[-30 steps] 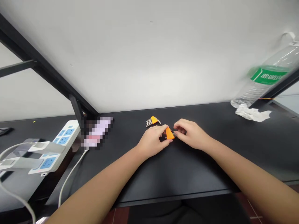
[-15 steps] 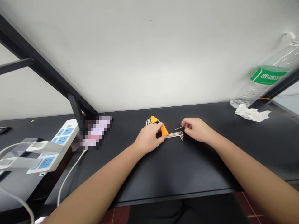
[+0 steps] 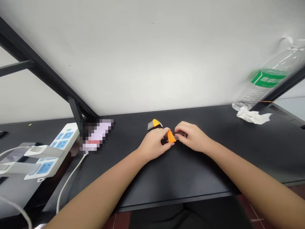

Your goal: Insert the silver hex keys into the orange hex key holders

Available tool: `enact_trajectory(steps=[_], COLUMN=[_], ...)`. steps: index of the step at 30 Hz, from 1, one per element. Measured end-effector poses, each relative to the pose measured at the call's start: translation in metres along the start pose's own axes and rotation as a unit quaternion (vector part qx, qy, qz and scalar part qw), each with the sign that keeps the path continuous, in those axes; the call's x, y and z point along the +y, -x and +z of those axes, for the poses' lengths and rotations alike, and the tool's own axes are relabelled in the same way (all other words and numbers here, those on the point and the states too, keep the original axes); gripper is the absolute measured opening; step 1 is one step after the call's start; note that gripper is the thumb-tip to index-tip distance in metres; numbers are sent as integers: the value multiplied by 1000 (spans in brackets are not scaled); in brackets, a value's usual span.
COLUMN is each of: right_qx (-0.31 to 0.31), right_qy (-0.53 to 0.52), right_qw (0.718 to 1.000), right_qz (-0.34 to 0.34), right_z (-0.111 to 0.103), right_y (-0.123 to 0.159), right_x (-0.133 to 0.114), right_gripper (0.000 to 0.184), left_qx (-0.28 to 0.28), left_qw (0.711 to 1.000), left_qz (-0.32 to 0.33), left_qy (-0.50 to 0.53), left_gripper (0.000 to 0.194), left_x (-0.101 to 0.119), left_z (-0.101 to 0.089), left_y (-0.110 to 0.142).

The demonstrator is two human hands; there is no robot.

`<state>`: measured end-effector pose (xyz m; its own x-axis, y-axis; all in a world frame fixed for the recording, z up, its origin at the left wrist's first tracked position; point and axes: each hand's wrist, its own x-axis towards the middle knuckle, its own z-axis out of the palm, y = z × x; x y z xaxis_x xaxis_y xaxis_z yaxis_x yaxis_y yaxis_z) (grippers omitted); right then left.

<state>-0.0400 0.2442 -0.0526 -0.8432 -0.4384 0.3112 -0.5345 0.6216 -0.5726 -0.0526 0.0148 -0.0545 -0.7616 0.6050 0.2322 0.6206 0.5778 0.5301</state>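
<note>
Holding the orange hex-key holder between us, we have our left hand curled around its left end while our right hand pinches the metal keys that stick out to the right. The set sits low over the black counter, near its middle and just short of the far wall. As far as we can judge, several keys are seated in the holder, and whether any slot is unfilled is hidden by our fingers. The holder's long axis runs left to right, with its narrow end pointing near and the key shafts pointing right. A second orange set lies just beyond, on the far side, with its keys fanned toward the left. Far right, a plastic bottle leans over a crumpled tissue; a power strip rests at the left.
</note>
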Motion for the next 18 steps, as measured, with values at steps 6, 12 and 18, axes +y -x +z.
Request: enact_trajectory(steps=[6,12,18], right_qx=[30,29,-50], right_qy=[-62,-52,85], right_qw=[997,987,982], right_qz=[39,147,161], right_z=[13,-2,-16], right_y=[-3,-2,-1], right_x=[-12,9,34], right_gripper=[9,16,16], left_qx=[-18,-16,-5], left_qw=[999,996,997], left_qz=[29,5,-13], left_qy=[-6,-86,-70], left_gripper=[23,29,29], left_x=[3,-12,-13], left_z=[-2,-1,-3], left_y=[-1,-4,-3])
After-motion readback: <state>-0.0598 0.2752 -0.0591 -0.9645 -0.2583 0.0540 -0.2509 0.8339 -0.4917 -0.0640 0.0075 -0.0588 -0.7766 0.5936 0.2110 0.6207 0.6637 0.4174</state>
